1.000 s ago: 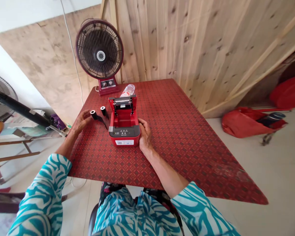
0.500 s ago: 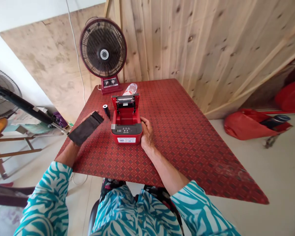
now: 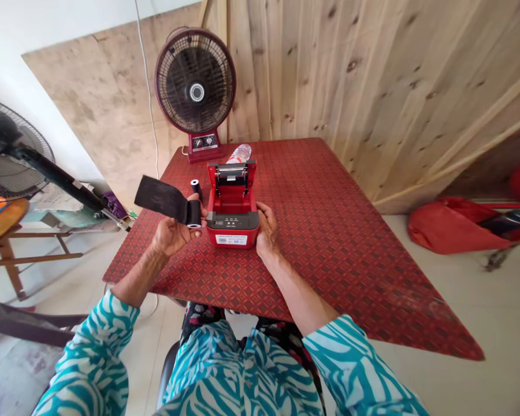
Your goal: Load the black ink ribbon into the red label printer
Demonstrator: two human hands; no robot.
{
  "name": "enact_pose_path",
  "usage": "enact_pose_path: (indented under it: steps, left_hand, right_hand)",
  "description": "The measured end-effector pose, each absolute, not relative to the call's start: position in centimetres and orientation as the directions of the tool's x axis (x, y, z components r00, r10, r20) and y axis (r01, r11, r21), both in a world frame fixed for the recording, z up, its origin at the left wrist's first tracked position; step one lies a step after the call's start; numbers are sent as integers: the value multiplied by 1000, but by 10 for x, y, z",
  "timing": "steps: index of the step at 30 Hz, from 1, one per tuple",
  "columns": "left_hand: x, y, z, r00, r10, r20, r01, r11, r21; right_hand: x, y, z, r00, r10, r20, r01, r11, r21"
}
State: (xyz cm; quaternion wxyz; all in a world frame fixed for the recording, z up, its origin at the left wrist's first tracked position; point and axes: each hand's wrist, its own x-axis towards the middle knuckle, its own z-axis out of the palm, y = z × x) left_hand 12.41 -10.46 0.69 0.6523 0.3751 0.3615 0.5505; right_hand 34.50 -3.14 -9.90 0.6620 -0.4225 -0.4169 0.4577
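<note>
One glossy black roll [image 3: 193, 214]

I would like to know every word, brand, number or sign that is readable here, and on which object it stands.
No text can be read with certainty.
White label on the front of the red printer: small print and a code-like square, too small.
Dark control panel: tiny pale marks, too small.
Red table fan, plate by the knobs: too small.
Plastic bottle: red marks, blurred.
</note>
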Motion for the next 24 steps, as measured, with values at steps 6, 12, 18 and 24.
enact_pose_path:
  steps: [6, 12, 18, 24]
  left_hand:
    - [129, -113, 21, 90, 995, -41, -484, 80, 871]
    - [136, -117, 28, 38, 998, 47, -334, -32, 942]
    - [138, -120, 47, -7, 987, 159, -180, -157, 971]
    - [145, -103, 57, -55, 979, 198, -129, -204, 970]
  right_hand:
    - [344, -31, -99, 230, 959, 166, -243, 222, -944]
    - [344, -30, -100, 222, 959, 176, -250, 230, -940]
    - [342, -28, -99, 229, 959, 166, -278, 228, -933]
    - [340, -29, -97, 238, 956, 174, -256, 235, -938]
